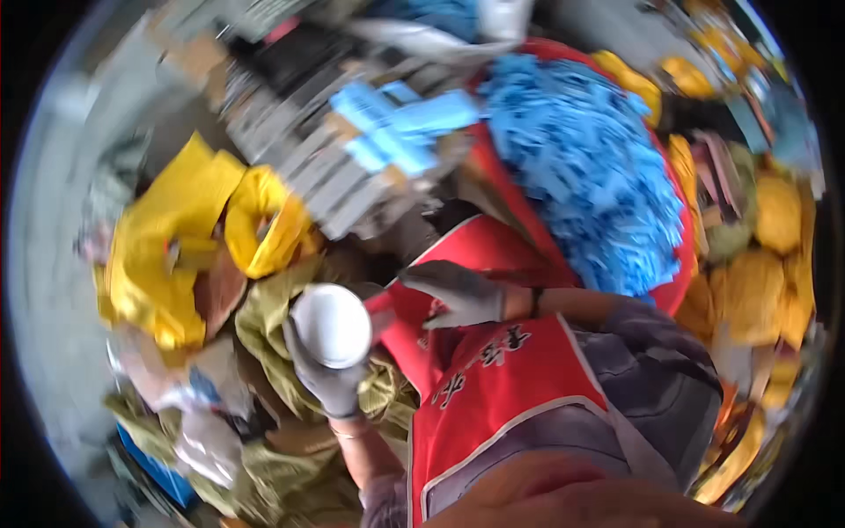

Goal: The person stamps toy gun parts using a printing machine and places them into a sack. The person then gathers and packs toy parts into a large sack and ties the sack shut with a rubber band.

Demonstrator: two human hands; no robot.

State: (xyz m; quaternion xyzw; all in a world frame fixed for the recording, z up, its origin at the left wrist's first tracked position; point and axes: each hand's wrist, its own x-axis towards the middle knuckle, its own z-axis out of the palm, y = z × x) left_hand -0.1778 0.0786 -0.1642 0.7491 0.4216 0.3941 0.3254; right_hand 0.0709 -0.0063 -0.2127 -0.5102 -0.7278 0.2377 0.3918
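Note:
My left hand (pixel 327 380), in a grey-white glove, is closed round the side of a white round cup (pixel 333 326) with its pale round face turned up. What is inside the cup, if anything, is too washed out to tell. Over the red apron (pixel 510 378) hovers my gloved right hand (pixel 458 295), its fingers stretched to the left and the thumb apart, with nothing visible in it. Olive-green cloth sacking (pixel 273 317) lies below and around the cup.
A red tub (pixel 685 255) heaped with blue strips (pixel 581 167) stands at the right. Ahead, flat blue packs (pixel 396 123) lie on grey slats (pixel 308 150). Yellow sacks (pixel 158 255) sit at the left, clear plastic bags (pixel 207 440) lower down, and more yellow bundles (pixel 748 290) far right.

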